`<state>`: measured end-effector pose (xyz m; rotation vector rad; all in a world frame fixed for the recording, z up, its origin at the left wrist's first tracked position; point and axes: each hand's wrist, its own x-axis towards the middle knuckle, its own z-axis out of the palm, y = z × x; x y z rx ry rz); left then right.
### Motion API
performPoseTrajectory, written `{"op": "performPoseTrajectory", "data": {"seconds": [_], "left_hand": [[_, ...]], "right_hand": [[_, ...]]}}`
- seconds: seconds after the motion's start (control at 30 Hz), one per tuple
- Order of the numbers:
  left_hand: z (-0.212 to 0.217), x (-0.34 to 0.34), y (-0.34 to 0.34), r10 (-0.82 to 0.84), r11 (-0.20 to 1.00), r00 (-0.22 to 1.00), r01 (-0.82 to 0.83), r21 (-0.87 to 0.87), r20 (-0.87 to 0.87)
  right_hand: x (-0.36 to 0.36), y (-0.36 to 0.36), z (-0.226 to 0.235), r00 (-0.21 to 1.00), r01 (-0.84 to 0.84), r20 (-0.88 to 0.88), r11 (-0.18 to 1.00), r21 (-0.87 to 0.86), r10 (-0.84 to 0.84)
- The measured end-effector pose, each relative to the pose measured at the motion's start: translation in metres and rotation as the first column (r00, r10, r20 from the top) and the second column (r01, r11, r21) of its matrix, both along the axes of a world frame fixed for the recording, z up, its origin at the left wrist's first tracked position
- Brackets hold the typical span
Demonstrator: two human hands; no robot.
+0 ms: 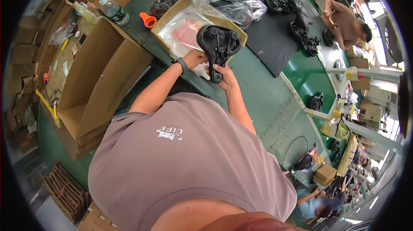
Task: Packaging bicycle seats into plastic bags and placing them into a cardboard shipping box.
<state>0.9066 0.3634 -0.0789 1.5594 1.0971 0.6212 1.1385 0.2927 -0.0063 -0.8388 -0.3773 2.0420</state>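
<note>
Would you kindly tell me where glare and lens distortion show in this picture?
Head view: clear plastic wrapping throws white glints; the windows at right are washed out; the scene leans and bows toward the dark circular border; the black saddle and right hand look fairly crisp.

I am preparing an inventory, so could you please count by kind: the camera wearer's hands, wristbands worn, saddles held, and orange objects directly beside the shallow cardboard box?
Bare hands (left hand, right hand): 2
Dark grey wristband on left wrist: 1
Black triangular saddle: 1
Bright orange looped object beside tan shallow cardboard box: 1
Total: 5
</note>
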Motion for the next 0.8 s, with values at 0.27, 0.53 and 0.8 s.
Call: {"op": "performPoseTrajectory", "data": {"seconds": [0.27,0.53,0.8], "left_hand": [[0.079,-0.089,-0.053,0.448,0.784,0.709,-0.018,-0.62,0.545],[0.122,-0.257,0.04,0.677,0.706,0.284,0.009,-0.708,0.679],[0.22,-0.218,0.093,0.262,0.892,0.781,-0.421,0.167,0.567]], "right_hand": [[-0.054,0.016,0.036,0.995,-0.077,0.055,0.988,-0.134,0.085],[-0.111,0.036,0.105,0.999,0.041,0.014,0.982,0.184,-0.045],[-0.223,0.097,0.143,0.207,-0.339,0.975,0.93,0.144,-0.076]]}}
